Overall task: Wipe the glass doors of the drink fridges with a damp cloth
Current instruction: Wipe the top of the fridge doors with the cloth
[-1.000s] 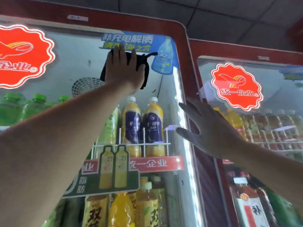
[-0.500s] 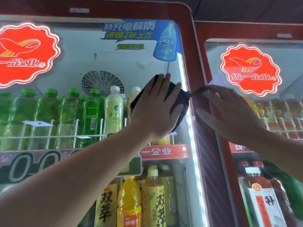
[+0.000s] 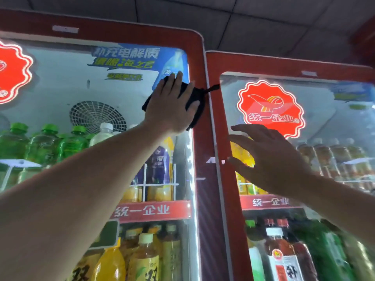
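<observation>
Where fridges meet, red frames, tiled ceiling.

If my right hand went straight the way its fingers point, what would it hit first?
Probably the red frame of the right fridge door, just left of the right hand; beyond it, the black cloth. Depth is unclear, so it may pass in front.

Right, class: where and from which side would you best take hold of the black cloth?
Probably pinch its strap, coming from the right: it sticks out clear, while the left hand presses the cloth flat against the glass.
</observation>
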`<state>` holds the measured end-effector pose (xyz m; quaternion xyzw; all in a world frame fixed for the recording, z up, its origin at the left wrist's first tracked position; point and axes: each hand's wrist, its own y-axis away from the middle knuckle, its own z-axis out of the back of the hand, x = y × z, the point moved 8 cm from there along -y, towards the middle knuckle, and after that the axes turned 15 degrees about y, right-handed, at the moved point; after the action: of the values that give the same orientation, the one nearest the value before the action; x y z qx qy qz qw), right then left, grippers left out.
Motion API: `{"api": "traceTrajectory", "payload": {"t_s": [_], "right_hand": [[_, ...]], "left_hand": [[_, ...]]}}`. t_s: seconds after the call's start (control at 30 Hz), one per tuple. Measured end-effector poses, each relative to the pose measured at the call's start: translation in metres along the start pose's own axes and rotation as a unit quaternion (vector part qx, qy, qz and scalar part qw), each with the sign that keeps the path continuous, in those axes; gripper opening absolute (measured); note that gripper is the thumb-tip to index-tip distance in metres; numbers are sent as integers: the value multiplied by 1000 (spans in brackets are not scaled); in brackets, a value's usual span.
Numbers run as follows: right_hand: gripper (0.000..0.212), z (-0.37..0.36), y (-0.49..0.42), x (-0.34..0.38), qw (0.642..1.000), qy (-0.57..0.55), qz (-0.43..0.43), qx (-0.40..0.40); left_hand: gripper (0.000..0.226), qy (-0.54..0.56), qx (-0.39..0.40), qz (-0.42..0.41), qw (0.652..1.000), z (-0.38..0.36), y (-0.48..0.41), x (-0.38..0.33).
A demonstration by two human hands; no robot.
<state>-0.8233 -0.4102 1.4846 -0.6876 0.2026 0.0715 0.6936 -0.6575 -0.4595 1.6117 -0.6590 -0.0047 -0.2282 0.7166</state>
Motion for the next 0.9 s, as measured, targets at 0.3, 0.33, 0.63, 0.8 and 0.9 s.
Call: {"api": "traceTrajectory", "payload": {"t_s": [0.3, 0.33, 0.63, 0.8, 0.9], "right_hand": [[54, 0, 14, -8, 999, 34, 33, -15], [55, -3, 16, -5, 998, 33, 44, -18], [58, 0, 17, 28, 995, -65, 8, -70], [68, -2, 14, 52, 963, -267, 4, 25], [61, -1, 16, 62, 953, -299, -32, 42]], "left_hand": [[62, 6, -18, 43, 999, -9, -1, -27], [65, 8, -21, 36, 999, -11, 7, -32], [88, 62, -24, 52, 996, -17, 74, -51], [80, 104, -38, 61, 992, -19, 115, -61], [80, 129, -33, 61, 989, -20, 135, -64]]}}
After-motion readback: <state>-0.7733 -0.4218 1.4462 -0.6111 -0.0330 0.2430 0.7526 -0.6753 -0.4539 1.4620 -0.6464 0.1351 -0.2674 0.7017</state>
